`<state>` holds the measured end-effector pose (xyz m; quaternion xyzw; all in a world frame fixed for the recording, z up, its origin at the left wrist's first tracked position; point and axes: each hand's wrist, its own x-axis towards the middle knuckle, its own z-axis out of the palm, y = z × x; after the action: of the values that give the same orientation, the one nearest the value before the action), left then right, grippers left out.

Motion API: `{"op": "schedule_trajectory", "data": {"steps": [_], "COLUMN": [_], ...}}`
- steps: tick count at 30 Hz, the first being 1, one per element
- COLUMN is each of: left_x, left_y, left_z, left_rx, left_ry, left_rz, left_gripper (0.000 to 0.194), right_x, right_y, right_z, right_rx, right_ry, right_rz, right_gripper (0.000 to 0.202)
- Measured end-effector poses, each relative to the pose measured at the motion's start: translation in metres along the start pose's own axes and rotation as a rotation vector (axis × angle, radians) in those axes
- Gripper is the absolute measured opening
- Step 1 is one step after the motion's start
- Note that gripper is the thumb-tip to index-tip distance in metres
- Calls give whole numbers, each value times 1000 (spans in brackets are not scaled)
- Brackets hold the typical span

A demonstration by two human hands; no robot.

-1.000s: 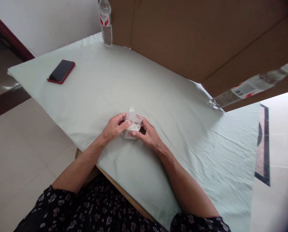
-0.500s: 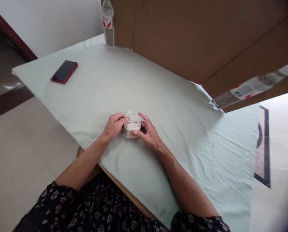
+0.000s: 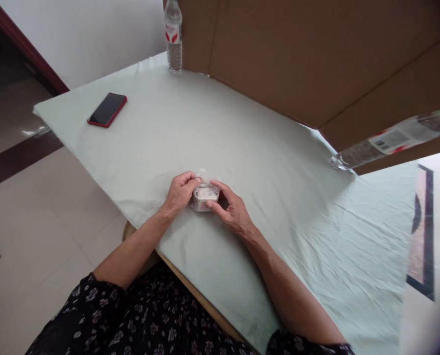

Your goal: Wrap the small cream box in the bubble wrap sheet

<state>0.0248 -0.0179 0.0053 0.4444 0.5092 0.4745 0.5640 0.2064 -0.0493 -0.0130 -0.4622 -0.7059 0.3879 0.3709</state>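
A small clear plastic packet (image 3: 206, 195) with pale contents and some print sits on the cloth in front of me, between my two hands. My left hand (image 3: 182, 191) pinches the packet's upper left edge between thumb and fingers. From the other side my right hand (image 3: 231, 207) grips it, thumb on the near face and index finger along the top right edge. Its other fingers are partly hidden behind the packet. Clear film stands up at the far edge of the packet. What exactly lies inside is too small to make out.
A pale green cloth (image 3: 160, 133) covers the table. A phone in a red case (image 3: 107, 109) lies at the far left. Brown cardboard (image 3: 279, 54) stands along the back, with one plastic bottle (image 3: 174, 42) at its left end and another bottle (image 3: 389, 140) at its right.
The whole view has shifted, so everything sits slightly further right. My right index finger has come down from raised onto the packet's top edge. My left hand keeps its pinch.
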Motion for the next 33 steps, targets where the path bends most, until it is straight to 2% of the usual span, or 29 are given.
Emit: {"op": "schedule_trajectory", "data": {"steps": [6, 13, 18, 24, 26, 30, 32, 33], "left_x": [-2, -4, -4, -5, -4, -3, -4, -5], "left_y": [-2, -1, -1, -1, -1, 0, 2, 3], "left_z": [0, 2, 3, 3, 2, -3, -8, -11], "left_rx": [56, 55, 35, -10, -47, -83, -92, -96], "left_ry": [-6, 41, 21, 14, 17, -22, -97, -157], "left_rz": [26, 15, 14, 3, -5, -17, -32, -41], "left_gripper": [21, 19, 21, 22, 23, 24, 27, 36], "right_x": [6, 9, 7, 4, 3, 3, 4, 5], "right_y": [-6, -7, -7, -5, -2, 4, 5, 4], "right_z": [-5, -5, -5, 1, 4, 10, 11, 11], "right_rx": [-79, -124, -168, -87, -18, 116, 171, 195], "right_ry": [-82, -141, -115, -39, -14, 31, 37, 43], "right_rz": [3, -5, -5, 12, 34, 99, 156, 191], "right_gripper": [57, 48, 47, 46, 60, 106, 112, 112]}}
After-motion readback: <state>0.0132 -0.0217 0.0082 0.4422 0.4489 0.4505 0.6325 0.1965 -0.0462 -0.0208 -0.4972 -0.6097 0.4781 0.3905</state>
